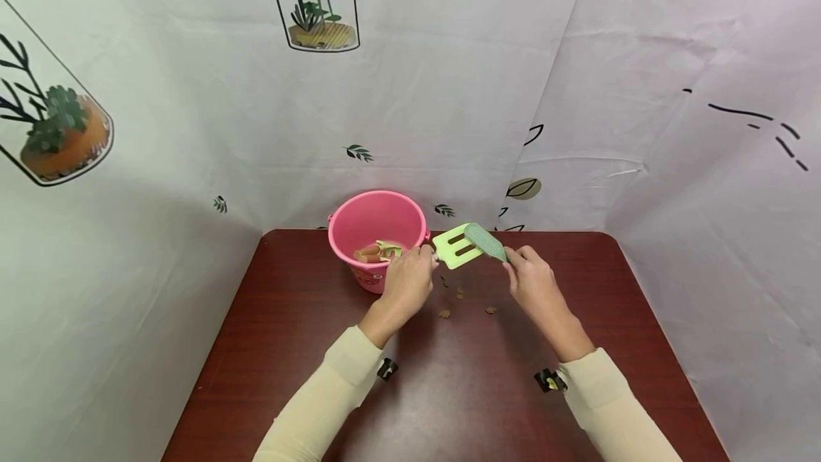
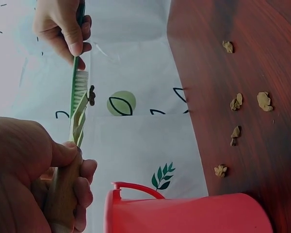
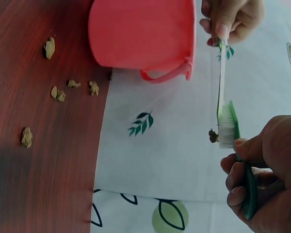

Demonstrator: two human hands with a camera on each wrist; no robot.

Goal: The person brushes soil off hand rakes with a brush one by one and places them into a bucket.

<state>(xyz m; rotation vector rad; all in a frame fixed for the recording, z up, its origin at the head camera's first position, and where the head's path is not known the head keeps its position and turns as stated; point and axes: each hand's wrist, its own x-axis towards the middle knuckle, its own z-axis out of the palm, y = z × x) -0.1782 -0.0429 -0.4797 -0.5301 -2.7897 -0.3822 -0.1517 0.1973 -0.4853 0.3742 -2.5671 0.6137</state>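
My left hand (image 1: 410, 278) grips the wooden handle (image 2: 63, 194) of a slotted turner with a light green blade (image 1: 447, 249), held up beside the pink bucket (image 1: 340, 237). In my right hand (image 1: 537, 287) is a green brush (image 1: 485, 241), its white bristles (image 3: 226, 130) touching the blade's far end. By the blade, on the side toward the table, is a small brown clump (image 2: 91, 95); whether it touches the blade I cannot tell. More brown pieces (image 1: 445, 314) lie scattered on the table below.
Inside the bucket lie light green tools (image 1: 390, 248) with wooden handles (image 1: 368, 255), partly hidden by the rim and my left hand. The dark red table (image 1: 308, 362) backs onto a white sheet (image 1: 449, 105) printed with plants, which also rises at both sides.
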